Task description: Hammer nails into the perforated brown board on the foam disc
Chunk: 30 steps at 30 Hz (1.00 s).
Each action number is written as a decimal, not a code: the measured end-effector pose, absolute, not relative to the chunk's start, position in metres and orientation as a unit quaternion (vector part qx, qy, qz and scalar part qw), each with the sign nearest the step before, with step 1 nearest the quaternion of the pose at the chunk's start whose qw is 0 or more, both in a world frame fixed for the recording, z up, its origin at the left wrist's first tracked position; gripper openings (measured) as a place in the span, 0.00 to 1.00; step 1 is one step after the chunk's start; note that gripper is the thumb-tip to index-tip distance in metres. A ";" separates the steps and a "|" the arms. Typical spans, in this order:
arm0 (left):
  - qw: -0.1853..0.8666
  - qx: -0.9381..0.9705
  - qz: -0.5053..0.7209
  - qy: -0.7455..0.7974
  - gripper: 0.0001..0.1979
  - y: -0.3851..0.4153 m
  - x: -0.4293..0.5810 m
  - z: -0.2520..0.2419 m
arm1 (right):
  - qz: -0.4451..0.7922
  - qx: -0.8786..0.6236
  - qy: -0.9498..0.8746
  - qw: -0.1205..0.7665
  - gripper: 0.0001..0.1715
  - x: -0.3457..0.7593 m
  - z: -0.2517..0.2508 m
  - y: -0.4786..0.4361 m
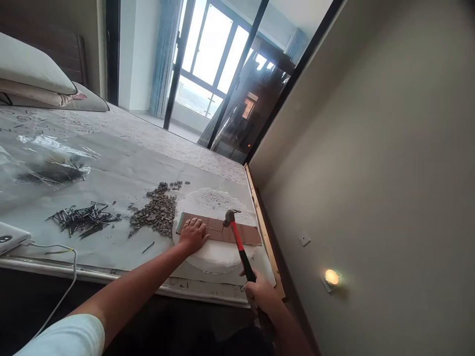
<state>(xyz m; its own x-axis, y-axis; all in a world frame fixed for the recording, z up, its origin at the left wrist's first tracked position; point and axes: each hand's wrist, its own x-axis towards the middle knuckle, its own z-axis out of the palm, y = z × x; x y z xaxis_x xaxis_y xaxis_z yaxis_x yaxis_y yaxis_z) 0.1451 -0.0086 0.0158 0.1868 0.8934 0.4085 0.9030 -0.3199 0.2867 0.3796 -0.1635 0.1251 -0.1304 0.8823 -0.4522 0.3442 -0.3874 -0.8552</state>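
My left hand [193, 234] lies flat on a brown board [245, 233] with rows of small holes or dots, fingers resting on its left part. Under the board is a round white slab [217, 254], rough on its far side. My right hand [260, 291] grips the handle of a hammer [237, 235] with a red and black shaft. The hammer's head is over the middle of the board, beside a thin upright nail [223, 228]; whether they touch is unclear.
Left of the slab are a pile of grey gravel [158, 210], a heap of nails [87, 217] and one loose nail [148, 247]. Further left lie a clear plastic bag [52, 160] and a white device [13, 238] with a cable. A wooden edge [265, 232] runs along the right.
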 end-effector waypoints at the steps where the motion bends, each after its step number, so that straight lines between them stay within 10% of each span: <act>1: 0.012 -0.771 -0.257 -0.582 0.17 -0.009 0.145 0.016 | 0.555 -0.612 -0.508 0.245 0.25 0.379 0.127 -0.165; 30: 0.058 -0.773 -0.252 -0.579 0.17 -0.011 0.147 0.016 | 0.490 -0.640 -0.549 0.220 0.19 0.391 0.120 -0.155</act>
<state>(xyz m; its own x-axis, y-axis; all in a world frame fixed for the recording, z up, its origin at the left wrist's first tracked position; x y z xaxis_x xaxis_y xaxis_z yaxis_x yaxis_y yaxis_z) 0.1474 -0.0113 0.0159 0.2021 0.8659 0.4576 0.9247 -0.3226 0.2022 0.3908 -0.1549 0.1203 -0.0827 0.9191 -0.3852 0.4871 -0.2999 -0.8202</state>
